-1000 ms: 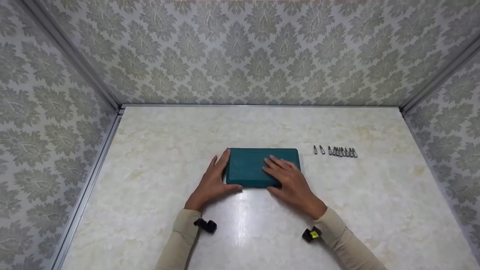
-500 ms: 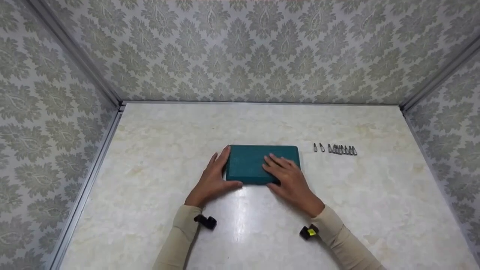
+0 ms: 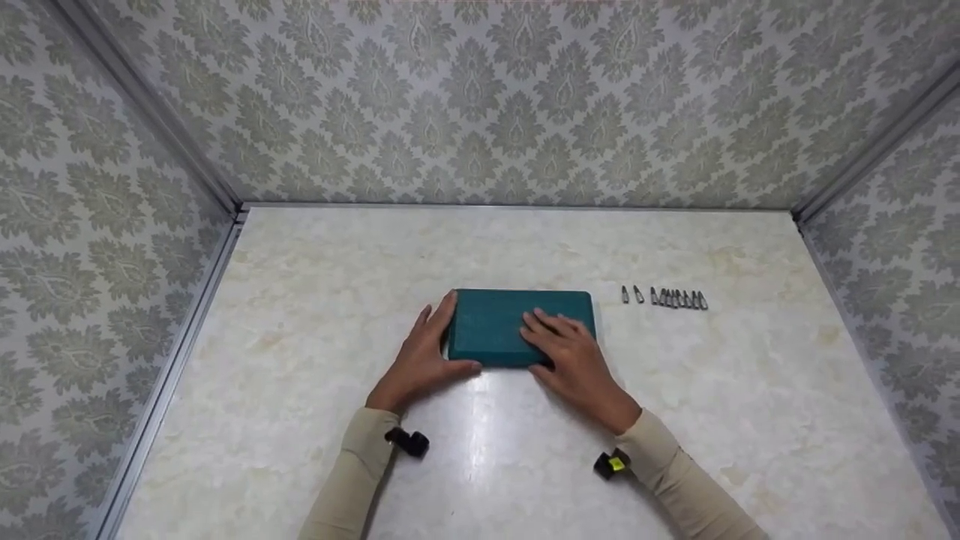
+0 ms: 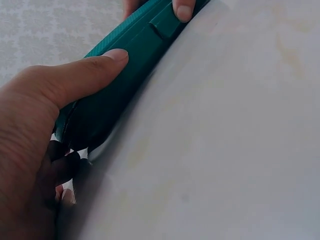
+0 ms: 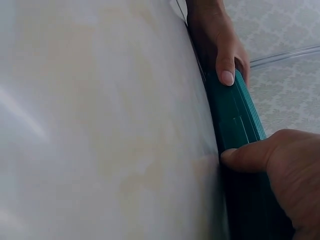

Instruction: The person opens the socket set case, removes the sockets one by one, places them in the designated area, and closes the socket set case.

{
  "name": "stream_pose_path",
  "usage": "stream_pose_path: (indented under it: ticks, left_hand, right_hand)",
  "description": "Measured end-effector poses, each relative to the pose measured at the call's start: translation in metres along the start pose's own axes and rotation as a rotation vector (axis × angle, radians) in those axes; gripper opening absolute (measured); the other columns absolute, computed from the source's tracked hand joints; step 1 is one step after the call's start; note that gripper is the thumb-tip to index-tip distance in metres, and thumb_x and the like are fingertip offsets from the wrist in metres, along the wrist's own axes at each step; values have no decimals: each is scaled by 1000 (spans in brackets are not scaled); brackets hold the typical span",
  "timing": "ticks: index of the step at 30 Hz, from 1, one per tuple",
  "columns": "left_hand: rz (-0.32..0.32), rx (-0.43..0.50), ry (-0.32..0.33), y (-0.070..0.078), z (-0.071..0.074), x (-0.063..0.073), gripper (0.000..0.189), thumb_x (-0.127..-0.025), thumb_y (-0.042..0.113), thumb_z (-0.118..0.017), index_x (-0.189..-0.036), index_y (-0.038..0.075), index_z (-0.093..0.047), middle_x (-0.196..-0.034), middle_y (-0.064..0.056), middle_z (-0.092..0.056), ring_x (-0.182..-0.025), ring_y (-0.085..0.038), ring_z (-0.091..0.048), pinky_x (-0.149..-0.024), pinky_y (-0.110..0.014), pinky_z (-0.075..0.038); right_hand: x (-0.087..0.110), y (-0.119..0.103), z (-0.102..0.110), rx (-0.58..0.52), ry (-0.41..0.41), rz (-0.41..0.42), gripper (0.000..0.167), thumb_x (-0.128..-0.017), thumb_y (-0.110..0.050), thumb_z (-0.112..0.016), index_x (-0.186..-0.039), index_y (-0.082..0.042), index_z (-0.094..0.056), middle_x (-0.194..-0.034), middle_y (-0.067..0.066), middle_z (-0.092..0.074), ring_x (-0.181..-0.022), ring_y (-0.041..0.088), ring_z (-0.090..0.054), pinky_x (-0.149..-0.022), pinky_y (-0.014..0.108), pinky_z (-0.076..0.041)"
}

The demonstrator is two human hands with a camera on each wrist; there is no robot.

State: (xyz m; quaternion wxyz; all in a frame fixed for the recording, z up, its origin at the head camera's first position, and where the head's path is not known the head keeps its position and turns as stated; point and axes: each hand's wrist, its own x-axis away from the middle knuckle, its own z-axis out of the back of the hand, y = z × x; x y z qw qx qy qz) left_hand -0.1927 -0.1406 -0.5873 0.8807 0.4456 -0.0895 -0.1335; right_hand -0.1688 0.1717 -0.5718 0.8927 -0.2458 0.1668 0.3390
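A closed dark green plastic case [image 3: 491, 326] lies flat on the table in the head view. My left hand [image 3: 424, 352] grips its left end, thumb along the front side and fingers by the left edge. On the right half of the lid rest the extended fingers of my right hand [image 3: 574, 360], its thumb at the front side. A raised latch [image 4: 166, 22] shows on the front side between the two thumbs in the left wrist view. The inside of the case is hidden.
Several small grey metal pieces [image 3: 671, 298] stand or lie in a row to the right of the case; their kind is too small to tell. Patterned walls [image 3: 480, 105] enclose the light marbled table [image 3: 337, 255] at the back and both sides.
The view shifts slightly with the head. Both hands keep their places on the case, and it stays closed.
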Motion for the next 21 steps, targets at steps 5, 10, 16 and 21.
stream_pose_path:
  ticks: [5, 10, 16, 21]
  left_hand:
    - [9, 4, -7, -1, 0, 0, 124, -83, 71, -87, -176, 48, -8, -184, 7, -16, -171, -35, -4, -127, -75, -25]
    - [-18, 4, -9, 3, -2, -7, 125, -84, 66, -89, -178, 41, -9, -184, 6, -15, -171, -36, -2, -128, -73, -24]
    - [-145, -69, -15, 8, 1, -8, 130, -88, 54, -92, -179, 14, -8, -186, -12, -6, -170, -42, 9, -134, -68, -6]
    - [-185, -241, 103, 13, 19, 5, 133, -86, 64, -89, -178, 7, -11, -185, -17, -1, -169, -42, 16, -130, -74, 9]
  right_hand:
    - [1, -2, -2, 0, 2, -11, 61, -92, -15, -92, -148, -5, -70, -159, 14, -61, -150, 35, -55, -117, 63, -46]
    - [2, 3, 3, 14, -9, -3, 62, -93, -14, -90, -151, -4, -68, -160, 15, -60, -151, 36, -54, -118, 65, -45]
    - [14, 14, 24, -99, -33, 1, 64, -98, -21, -87, -154, -1, -63, -165, 20, -53, -157, 39, -45, -122, 66, -41]
    - [39, 36, 57, -33, 51, -56, 71, -93, -24, -91, -152, 2, -63, -167, 24, -49, -157, 49, -39, -119, 75, -37]
